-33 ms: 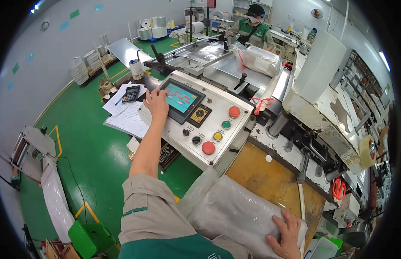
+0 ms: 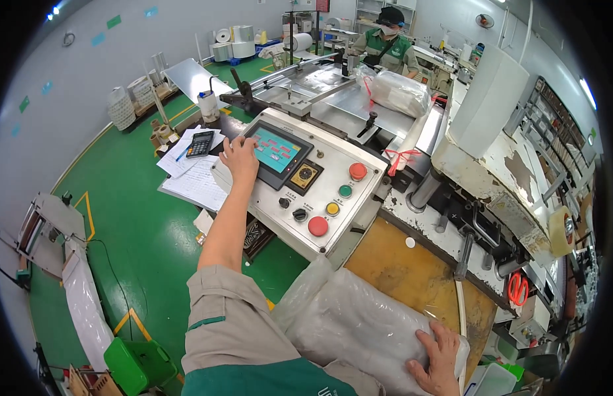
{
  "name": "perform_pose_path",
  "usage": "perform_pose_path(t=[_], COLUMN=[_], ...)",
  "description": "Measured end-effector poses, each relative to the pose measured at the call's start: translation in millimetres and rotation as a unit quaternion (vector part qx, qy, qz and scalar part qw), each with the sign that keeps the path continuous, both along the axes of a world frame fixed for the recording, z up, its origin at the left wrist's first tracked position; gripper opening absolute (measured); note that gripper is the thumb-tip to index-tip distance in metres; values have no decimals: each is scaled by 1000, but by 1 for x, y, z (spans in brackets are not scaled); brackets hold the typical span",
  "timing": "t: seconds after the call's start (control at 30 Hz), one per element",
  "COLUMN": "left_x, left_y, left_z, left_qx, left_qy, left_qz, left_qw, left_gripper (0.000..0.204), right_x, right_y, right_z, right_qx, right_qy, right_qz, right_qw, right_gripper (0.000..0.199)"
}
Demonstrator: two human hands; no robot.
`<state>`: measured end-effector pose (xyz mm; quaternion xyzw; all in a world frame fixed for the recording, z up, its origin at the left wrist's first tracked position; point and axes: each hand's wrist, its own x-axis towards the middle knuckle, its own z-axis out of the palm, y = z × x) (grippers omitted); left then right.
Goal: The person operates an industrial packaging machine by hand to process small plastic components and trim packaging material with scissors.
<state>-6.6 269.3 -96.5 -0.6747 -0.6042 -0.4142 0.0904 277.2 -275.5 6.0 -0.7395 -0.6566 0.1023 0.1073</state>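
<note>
My left hand (image 2: 239,157) rests at the left edge of a touchscreen (image 2: 275,153) on a white control panel (image 2: 253,198), its fingers bent and apart, holding nothing. Coloured buttons show on the lit turquoise display. Lower right, my right hand (image 2: 438,356) lies with spread fingers on a clear plastic-wrapped bundle (image 2: 359,323), whose contents look whitish. The bundle lies on a brown worn tabletop (image 2: 392,254) close to my body. Red, green and yellow push buttons and black knobs sit on the panel, including a large red button (image 2: 318,226).
Papers (image 2: 197,188) and a calculator (image 2: 201,144) lie left of the panel. Another wrapped bundle (image 2: 400,92) rests on the metal machine bed, with a co-worker (image 2: 385,46) behind it. Red scissors (image 2: 518,288) hang at right. A green bin (image 2: 140,366) stands lower left.
</note>
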Motion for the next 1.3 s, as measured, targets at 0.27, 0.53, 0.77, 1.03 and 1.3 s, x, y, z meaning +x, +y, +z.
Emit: perform_pose_path(t=[0.27, 0.53, 0.77, 1.03, 1.3], left_x=[-8, 3, -5, -11, 7], left_y=[-1, -11, -8, -17, -15], left_z=[5, 2, 6, 18, 2], left_qx=[19, 11, 0, -41, -67], left_qy=[-37, 12, -24, -6, 24], left_qz=[5, 4, 18, 47, 24], left_qw=[999, 1000, 1000, 998, 997], left_gripper=[12, 16, 19, 17, 27], right_x=[2, 1, 3, 6, 6], right_y=[-1, -6, -4, -4, -6], right_z=[-1, 4, -1, -3, -3], right_qx=[6, 0, 13, 65, 69], right_qy=[-10, 5, 10, 14, 25], right_qz=[6, -1, 14, 31, 37], right_qw=[1000, 1000, 1000, 997, 997], right_gripper=[62, 60, 60, 59, 57])
